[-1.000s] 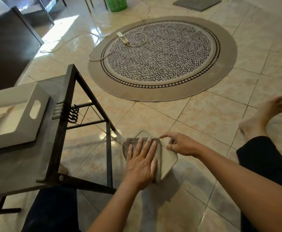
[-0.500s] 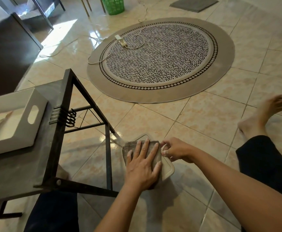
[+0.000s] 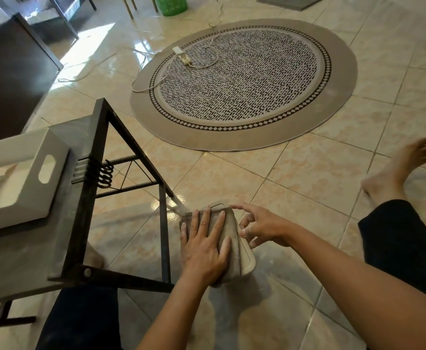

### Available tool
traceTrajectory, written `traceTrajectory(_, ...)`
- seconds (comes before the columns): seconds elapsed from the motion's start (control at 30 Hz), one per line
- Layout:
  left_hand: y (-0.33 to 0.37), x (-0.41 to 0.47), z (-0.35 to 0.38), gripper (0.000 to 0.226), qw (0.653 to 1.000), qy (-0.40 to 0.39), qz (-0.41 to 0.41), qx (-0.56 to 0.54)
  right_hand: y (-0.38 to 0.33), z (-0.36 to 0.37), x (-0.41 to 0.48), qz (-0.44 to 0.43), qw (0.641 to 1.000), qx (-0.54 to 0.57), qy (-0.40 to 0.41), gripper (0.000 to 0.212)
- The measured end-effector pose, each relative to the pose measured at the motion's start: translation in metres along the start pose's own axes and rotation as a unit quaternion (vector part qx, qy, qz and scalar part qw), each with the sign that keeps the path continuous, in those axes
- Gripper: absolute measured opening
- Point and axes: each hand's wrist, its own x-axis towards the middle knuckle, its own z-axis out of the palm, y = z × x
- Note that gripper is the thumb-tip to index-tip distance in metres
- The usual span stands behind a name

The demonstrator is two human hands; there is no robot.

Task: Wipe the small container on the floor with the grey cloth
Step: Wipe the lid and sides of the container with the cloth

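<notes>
A small cream container point(image 3: 247, 258) with rounded corners lies on the tiled floor, close to the table's leg. A folded grey cloth point(image 3: 231, 236) covers most of its top. My left hand point(image 3: 205, 245) lies flat on the cloth, fingers spread and pressing down. My right hand point(image 3: 260, 227) is at the container's right edge with its fingers apart. The thumb and a fingertip are near the rim, and I cannot tell whether they touch it. Only the container's right side and far corner show.
A black metal-framed table point(image 3: 85, 188) with a white tray point(image 3: 27, 188) stands at the left, its leg beside the container. A round patterned rug point(image 3: 244, 84) with a power strip point(image 3: 181, 55) and cable lies ahead. My bare foot point(image 3: 404, 165) and dark trouser leg are at the right.
My right hand, which pinched the container's edge half a second ago, has let go and spread its fingers. My left hand stays flat on the cloth, shifted slightly on the container.
</notes>
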Motion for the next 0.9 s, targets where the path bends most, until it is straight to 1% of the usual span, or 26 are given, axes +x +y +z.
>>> traceTrajectory(0.17,0.033,0.001,0.009,0.064,0.995,0.059,-0.083,-0.010,0.002,0.004,-0.003,-0.001,1.000,0.007,0.009,0.082)
traceTrajectory(0.27,0.044,0.002,0.010,0.062,0.997,0.028,-0.064,-0.016,0.002,0.004,-0.004,0.000,1.000,0.007,0.020,0.085)
traceTrajectory(0.33,0.038,0.007,0.007,0.062,0.998,0.020,-0.055,-0.018,0.002,0.005,-0.007,-0.003,1.000,0.011,0.014,0.084)
traceTrajectory(0.47,0.024,0.022,0.000,0.063,0.993,0.030,-0.103,-0.042,0.002,0.008,-0.005,-0.009,1.000,0.008,0.015,0.082)
traceTrajectory(0.5,0.028,0.022,-0.001,0.063,0.994,0.028,-0.098,-0.039,0.002,0.008,-0.005,-0.009,1.000,0.005,0.017,0.083)
traceTrajectory(0.6,0.039,0.017,0.000,0.062,0.999,0.014,-0.039,-0.017,0.004,0.008,-0.006,-0.007,1.000,0.008,0.015,0.088)
traceTrajectory(0.63,0.038,0.019,0.000,0.061,0.999,0.012,-0.032,-0.014,0.004,0.009,-0.006,-0.008,1.000,0.010,0.014,0.088)
traceTrajectory(0.77,0.019,0.029,-0.007,0.062,0.996,0.024,-0.080,-0.042,0.005,0.012,-0.005,-0.017,0.999,0.004,0.032,0.083)
traceTrajectory(0.9,0.006,0.008,0.007,0.066,0.991,0.056,-0.101,-0.064,0.009,0.013,-0.005,-0.014,0.999,0.015,0.039,0.082)
